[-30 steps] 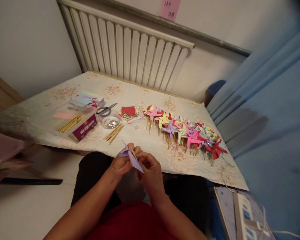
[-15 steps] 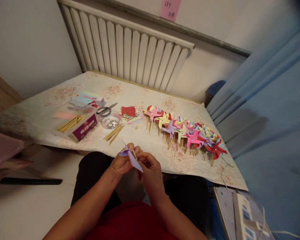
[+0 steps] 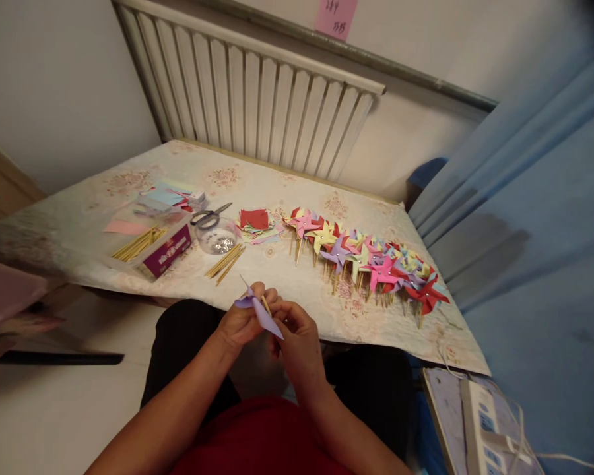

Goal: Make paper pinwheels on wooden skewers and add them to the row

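Observation:
Just off the table's front edge, a purple paper pinwheel [image 3: 266, 319] is held between both hands, seen nearly edge-on. My left hand [image 3: 242, 323] is closed round its left part. Closed by its lower right tip is my right hand [image 3: 299, 333], its fingertips partly hidden behind the paper. A short length of wooden stick [image 3: 266, 305] shows between the hands beside the paper. Beyond them lie several loose wooden sticks [image 3: 226, 262] and a clear round dish [image 3: 218, 239] of small shiny pieces. Scissors [image 3: 210, 215] rest against the dish's far side.
Many finished pinwheels [image 3: 337, 254] stand or lie in a row on the right of the table. A plastic box [image 3: 167, 252] holding sticks sits at left. Paper squares [image 3: 254, 220] lie mid-table. A power strip [image 3: 482, 422] is at lower right, beside a blue curtain [image 3: 539, 218].

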The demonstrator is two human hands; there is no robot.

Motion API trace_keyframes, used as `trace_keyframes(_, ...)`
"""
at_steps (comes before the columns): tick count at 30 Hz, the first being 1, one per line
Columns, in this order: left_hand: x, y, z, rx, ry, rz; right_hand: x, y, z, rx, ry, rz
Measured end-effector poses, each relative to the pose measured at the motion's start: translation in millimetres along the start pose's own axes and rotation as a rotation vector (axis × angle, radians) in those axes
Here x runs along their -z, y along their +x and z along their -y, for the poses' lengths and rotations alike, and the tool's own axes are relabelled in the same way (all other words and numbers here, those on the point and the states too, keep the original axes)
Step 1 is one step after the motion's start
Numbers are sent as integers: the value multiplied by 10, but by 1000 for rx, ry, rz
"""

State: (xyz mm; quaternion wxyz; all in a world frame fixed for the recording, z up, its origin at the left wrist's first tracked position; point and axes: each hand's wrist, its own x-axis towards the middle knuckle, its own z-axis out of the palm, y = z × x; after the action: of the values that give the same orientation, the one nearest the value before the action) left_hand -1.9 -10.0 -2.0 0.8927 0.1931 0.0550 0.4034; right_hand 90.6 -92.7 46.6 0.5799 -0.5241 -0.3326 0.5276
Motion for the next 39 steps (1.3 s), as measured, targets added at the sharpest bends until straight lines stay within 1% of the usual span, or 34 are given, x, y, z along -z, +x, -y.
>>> trace_keyframes(3,8,-3,3,-3,-5,16,4,5,-15,0,0,-3)
trace_keyframes(9,39,1,8,10,-9,-19,-8,16,-26,6,45,-6)
trace_keyframes(15,72,3,17,5,-7,-12,-5,36,-47,3,38,-5)
trace_keyframes(25,27,-4,10,7,14,-28,-3,32,-50,9,39,-5)
trace_keyframes(31,56,-4,2,7,10,-9,9,20,-55,3,38,-1)
trace_keyframes(35,23,-14,-12,-11,3,0,10,-3,-23,-17,1,12)
trace_keyframes(39,-5,-38,-27,-28,23,19,-1,-19,2,6,10,38)
